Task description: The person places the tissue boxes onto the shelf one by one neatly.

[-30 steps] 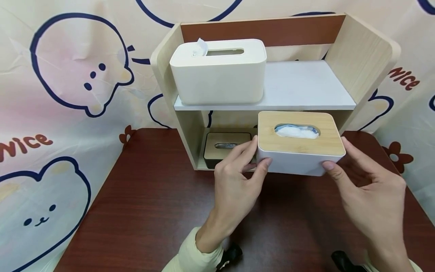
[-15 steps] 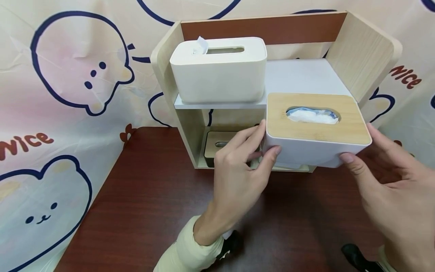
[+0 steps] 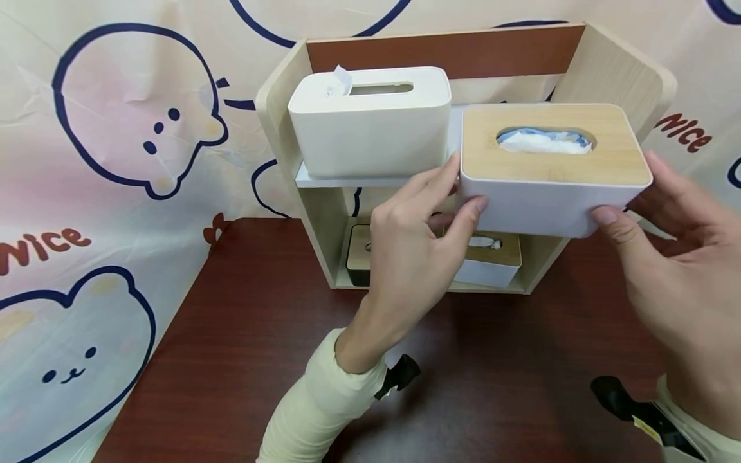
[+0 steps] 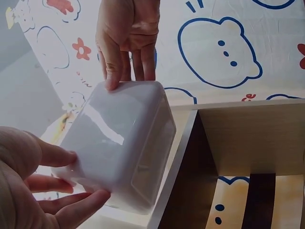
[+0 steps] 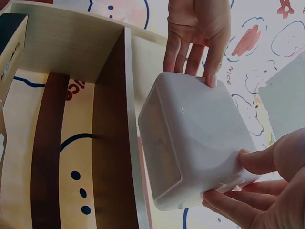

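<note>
Both hands hold a white tissue box with a light wooden lid, tissue showing in its oval slot. My left hand grips its left end, thumb on the front face. At the opposite end my right hand grips it, thumb near the lower front corner. In the head view the box is in front of the right part of the upper shelf and covers most of it. Both wrist views show the box's pale underside, raised off any surface. Whether its back touches the shelf, I cannot tell.
A larger white tissue box stands on the upper shelf's left part. Below are a dark box with a wooden lid and a white one with a wooden lid, partly hidden. The wooden rack stands on a dark brown table.
The held tissue box has risen and moved right, from before the lower compartment to before the upper shelf. Both hands moved with it, uncovering the white box below.
</note>
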A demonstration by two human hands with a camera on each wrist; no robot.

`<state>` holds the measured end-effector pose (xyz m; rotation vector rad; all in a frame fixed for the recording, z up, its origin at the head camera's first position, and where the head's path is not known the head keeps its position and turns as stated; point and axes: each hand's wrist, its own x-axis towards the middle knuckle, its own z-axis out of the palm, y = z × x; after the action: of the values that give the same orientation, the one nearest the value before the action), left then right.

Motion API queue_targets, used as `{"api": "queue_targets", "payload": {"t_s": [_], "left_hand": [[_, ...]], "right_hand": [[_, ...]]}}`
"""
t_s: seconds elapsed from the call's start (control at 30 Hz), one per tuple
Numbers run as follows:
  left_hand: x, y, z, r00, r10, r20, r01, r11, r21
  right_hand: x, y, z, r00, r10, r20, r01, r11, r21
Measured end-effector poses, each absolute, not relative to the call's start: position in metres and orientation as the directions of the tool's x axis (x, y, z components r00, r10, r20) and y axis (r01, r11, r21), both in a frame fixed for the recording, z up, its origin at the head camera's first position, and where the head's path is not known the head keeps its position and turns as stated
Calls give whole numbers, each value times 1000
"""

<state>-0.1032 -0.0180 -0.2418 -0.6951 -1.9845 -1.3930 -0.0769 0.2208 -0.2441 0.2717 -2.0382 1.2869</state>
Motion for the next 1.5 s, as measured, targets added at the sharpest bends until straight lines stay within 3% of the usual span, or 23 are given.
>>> {"api": "queue_targets", "payload": {"t_s": [0.27,0.5,0.7,1.03,1.5], "left_hand": [[-126,-9,-232,-713,76,697,662,398,635],[-142,-2,-230,-728,61,682,618,488,617],[-150,5,-231,-717,36,696,594,554,584],[-159,16,-236,-658,51,751,591,653,474],[-169,27,-234,-672,65,738,565,689,454]], "right_hand": [[-96,213,-224,-773,302,558,-377,489,-786],[-117,209,-221,-747,373,550,-463,301,-833],[-133,207,-223,-730,426,534,-476,244,-845],[-148,201,-225,-686,476,550,-429,345,-835],[-158,201,-224,-688,493,533,-393,364,-844]]}}
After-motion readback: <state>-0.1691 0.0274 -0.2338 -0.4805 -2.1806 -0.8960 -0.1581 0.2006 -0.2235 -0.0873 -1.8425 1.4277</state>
